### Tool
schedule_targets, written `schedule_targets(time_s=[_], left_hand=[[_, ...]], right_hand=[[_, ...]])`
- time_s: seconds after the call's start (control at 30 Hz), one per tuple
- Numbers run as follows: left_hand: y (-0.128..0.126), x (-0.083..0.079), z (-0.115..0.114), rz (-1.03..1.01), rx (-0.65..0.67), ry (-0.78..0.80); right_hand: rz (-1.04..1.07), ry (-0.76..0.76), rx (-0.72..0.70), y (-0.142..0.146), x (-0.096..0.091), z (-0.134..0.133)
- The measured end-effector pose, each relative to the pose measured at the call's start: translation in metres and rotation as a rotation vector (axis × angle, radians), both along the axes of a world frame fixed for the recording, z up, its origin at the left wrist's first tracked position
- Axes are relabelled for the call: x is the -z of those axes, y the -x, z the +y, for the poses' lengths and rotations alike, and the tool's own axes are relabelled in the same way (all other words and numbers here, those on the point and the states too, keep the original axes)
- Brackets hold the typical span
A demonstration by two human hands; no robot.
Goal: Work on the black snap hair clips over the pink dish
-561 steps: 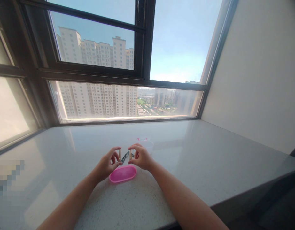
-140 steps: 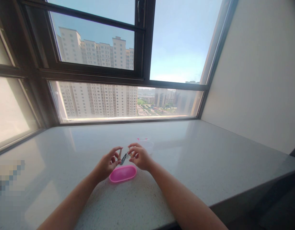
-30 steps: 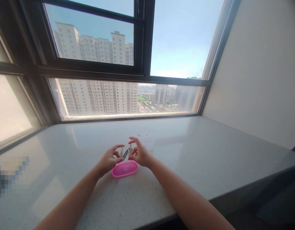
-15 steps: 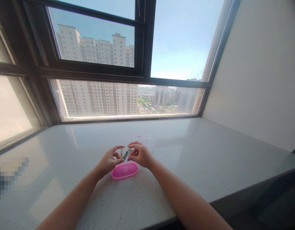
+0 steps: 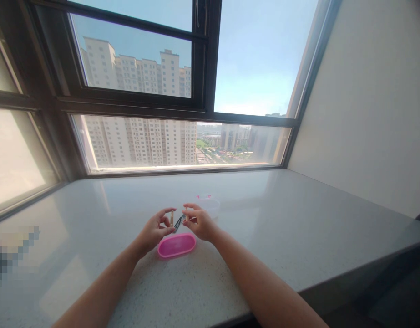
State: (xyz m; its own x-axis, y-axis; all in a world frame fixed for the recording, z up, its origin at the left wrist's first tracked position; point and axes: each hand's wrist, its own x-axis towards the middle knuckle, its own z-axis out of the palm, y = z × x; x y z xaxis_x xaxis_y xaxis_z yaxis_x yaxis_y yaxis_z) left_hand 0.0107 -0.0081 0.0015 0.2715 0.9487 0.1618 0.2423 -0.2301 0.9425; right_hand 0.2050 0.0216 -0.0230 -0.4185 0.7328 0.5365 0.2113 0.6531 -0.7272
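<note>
My left hand (image 5: 157,229) pinches a slim tan hair clip (image 5: 172,218) upright between thumb and fingertips. Facing it, my right hand (image 5: 201,223) grips a similar tan clip (image 5: 187,214), partly covered by the fingers. Both clips are small, so their detail is hard to make out. A dark hair clip (image 5: 177,223) lies on the counter between the hands, with another dark piece partly hidden beside my right fingers. Just in front of my hands sits a pink oval tray (image 5: 177,256).
Behind my right hand stands a clear plastic box (image 5: 213,203) with pink latches. The pale speckled counter (image 5: 264,218) runs back to a dark-framed window (image 5: 196,109). A white wall (image 5: 370,109) rises on the right; the counter's front edge is near my right forearm.
The two hands stay almost in place, each still holding its tan clip. My right hand has shifted very slightly; the whole view has dropped a little.
</note>
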Motion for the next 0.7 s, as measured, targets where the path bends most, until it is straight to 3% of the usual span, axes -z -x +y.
schedule_targets(time_s=[0.27, 0.7], left_hand=[[0.0003, -0.0006, -0.0012, -0.014, -0.012, -0.007], [0.0015, 0.001, 0.0003, -0.032, 0.009, 0.003]], right_hand=[[0.008, 0.002, 0.019, -0.0007, 0.0011, 0.004], [0.151, 0.189, -0.094, 0.0037, 0.0063, 0.0072]])
